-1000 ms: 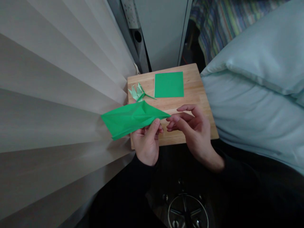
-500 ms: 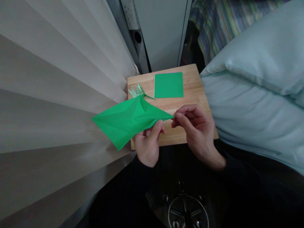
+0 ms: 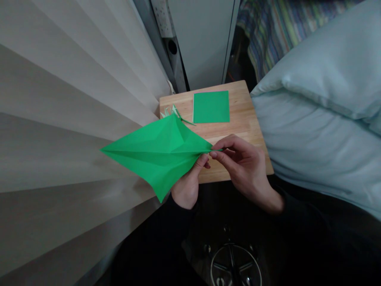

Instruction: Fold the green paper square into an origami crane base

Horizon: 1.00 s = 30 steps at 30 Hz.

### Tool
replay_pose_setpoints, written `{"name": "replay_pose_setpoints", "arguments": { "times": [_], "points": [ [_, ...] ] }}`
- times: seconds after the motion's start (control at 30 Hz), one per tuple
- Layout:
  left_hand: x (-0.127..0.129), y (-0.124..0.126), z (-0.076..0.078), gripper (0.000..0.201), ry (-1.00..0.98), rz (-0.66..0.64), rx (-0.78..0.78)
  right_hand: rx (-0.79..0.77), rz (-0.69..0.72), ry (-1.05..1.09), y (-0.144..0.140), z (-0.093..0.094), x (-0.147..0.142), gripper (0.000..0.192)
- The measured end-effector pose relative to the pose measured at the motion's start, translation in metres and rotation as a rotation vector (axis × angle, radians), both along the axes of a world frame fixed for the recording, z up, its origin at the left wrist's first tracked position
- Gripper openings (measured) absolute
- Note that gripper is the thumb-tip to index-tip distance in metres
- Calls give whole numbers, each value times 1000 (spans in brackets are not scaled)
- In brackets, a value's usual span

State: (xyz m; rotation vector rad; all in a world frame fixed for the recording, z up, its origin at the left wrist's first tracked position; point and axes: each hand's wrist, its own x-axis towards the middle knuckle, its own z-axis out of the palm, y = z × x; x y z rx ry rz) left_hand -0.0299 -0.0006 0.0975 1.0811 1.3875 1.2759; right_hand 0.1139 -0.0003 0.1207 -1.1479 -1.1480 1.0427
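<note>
Desk (image 3: 244,115): small wooden top, taken as landmark. Folded green paper (image 3: 157,151) held in the air over its near-left corner, creased, half opened. Flat green square (image 3: 211,106) lies at the desk's far side. Left hand (image 3: 189,184) pinches the paper from below; right hand (image 3: 242,167) pinches its right tip. Judged step: shaping a point; next move needs a firm, aligned crease.
</note>
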Motion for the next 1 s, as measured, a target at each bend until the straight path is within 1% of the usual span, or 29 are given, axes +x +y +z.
{"name": "replay_pose_setpoints", "arguments": {
  "times": [0.17, 0.3, 0.4, 0.47, 0.6, 0.77, 0.9, 1.0],
  "points": [
    [4, 2, 10, 31, -125, -5, -6, -33, -9, -18, -1, 4, -1, 20],
    [8, 6, 18, 30, -233, 2, -18, -81, -11, 2, 0, 4, -2, 24],
    [10, 8, 21, 30, -307, 46, -7, -119, 2, 45, 0, 3, -3, 24],
    [10, 8, 22, 30, -342, 47, -12, -135, 13, 75, -1, 2, -5, 24],
    [7, 6, 17, 25, -304, 16, -44, -163, 41, 108, -2, 2, -7, 25],
    [0, 7, 10, 21, -195, -20, -13, -217, 81, 79, -3, 5, -5, 29],
    [-4, 9, 10, 19, -205, -80, -41, -238, 112, 60, -1, 5, -3, 30],
    [-6, 10, 10, 19, -205, -102, -59, -250, 119, 60, 1, 4, -2, 30]
  ]
}}
